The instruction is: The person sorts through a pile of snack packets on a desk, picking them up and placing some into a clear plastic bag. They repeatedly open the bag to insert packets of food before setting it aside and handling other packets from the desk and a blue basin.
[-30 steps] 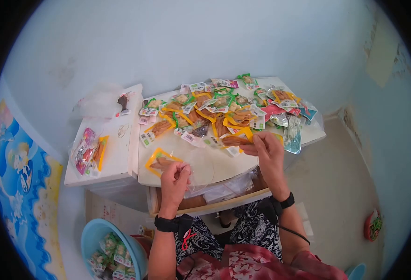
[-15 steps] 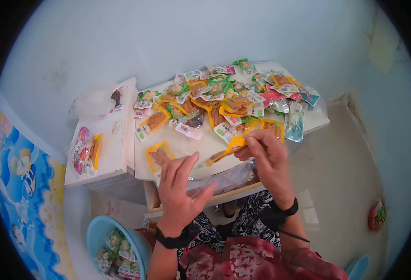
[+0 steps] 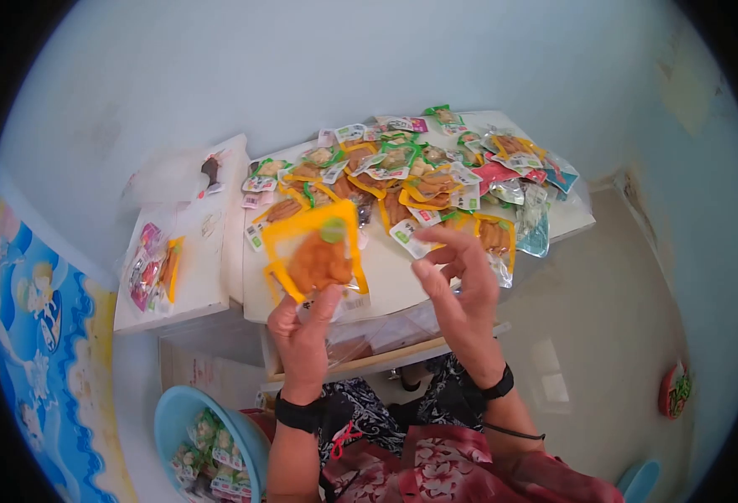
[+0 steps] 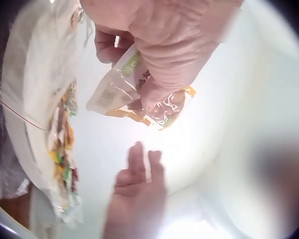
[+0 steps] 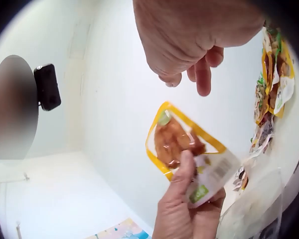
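Observation:
In the head view the left hand point(image 3: 303, 342) pinches a yellow-edged packet point(image 3: 318, 251) of brown food between thumb and fingers, raised over the front left of the white table. The right wrist view shows this packet point(image 5: 177, 144) with the left thumb across its front. To the right of it the right hand point(image 3: 467, 306) holds nothing, its fingers spread and slightly bent, apart from the packet. Behind both hands lies a pile of packets point(image 3: 394, 172) with yellow, green and pink edges.
A side table point(image 3: 197, 243) at the left bears pink and yellow packets point(image 3: 147, 268) and a clear plastic bag point(image 3: 155, 180). An open drawer point(image 3: 377, 360) juts out below the table's front edge. A blue bucket point(image 3: 168, 419) of green packets stands on the floor at lower left.
The yellow-edged packet has passed from the right hand to the left, which was open half a second ago. The right hand has let go. Another packet lies at the pile's front right.

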`<state>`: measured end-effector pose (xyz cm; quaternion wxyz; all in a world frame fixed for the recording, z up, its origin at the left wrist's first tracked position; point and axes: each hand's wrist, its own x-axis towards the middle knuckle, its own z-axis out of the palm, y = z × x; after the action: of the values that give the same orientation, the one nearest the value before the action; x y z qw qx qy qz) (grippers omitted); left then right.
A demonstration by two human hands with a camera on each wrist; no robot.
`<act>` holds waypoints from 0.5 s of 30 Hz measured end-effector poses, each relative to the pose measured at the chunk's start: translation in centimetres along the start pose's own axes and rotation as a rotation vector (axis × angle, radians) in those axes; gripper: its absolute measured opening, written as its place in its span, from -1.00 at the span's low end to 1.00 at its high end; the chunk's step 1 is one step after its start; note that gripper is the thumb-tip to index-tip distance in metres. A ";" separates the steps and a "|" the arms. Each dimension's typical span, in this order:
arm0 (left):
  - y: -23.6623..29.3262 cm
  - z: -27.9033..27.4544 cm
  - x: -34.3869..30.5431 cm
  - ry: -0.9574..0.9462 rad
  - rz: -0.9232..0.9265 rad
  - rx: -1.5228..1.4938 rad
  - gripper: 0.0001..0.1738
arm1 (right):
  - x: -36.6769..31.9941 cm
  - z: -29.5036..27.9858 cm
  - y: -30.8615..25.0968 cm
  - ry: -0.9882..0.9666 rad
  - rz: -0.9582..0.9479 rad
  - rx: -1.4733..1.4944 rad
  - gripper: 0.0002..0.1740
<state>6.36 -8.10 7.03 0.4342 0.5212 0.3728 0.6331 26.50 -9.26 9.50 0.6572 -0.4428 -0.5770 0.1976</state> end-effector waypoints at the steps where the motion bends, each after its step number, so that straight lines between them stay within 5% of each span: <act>1: 0.4 0.0 0.0 0.040 -0.044 -0.156 -0.76 | -0.7 0.0 0.5 -0.117 0.049 -0.002 -0.56; 3: 1.6 0.7 -0.5 0.092 -0.126 -0.334 -0.71 | -2.6 1.4 0.4 -0.225 0.205 0.287 -0.56; 6: 2.6 1.7 -2.8 0.029 -0.240 -0.199 -0.68 | -4.7 3.9 0.2 -0.213 0.350 0.550 -0.66; 8: 2.7 2.2 -3.7 -0.007 -0.116 -0.135 -0.59 | -5.2 4.3 -1.4 -0.119 0.493 0.631 -0.71; 11: 2.1 0.4 -3.7 -0.051 0.192 0.074 -0.40 | -4.5 3.1 -1.7 -0.044 0.467 0.613 -0.79; 15: 5.5 -3.3 -3.4 0.046 0.230 0.576 -0.32 | -5.0 -1.7 -1.0 -0.083 0.518 0.522 -0.79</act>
<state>2.49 -13.23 10.35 0.1858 0.6472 0.4851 0.5580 26.55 -14.24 7.53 0.6521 -0.3832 -0.4024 0.5157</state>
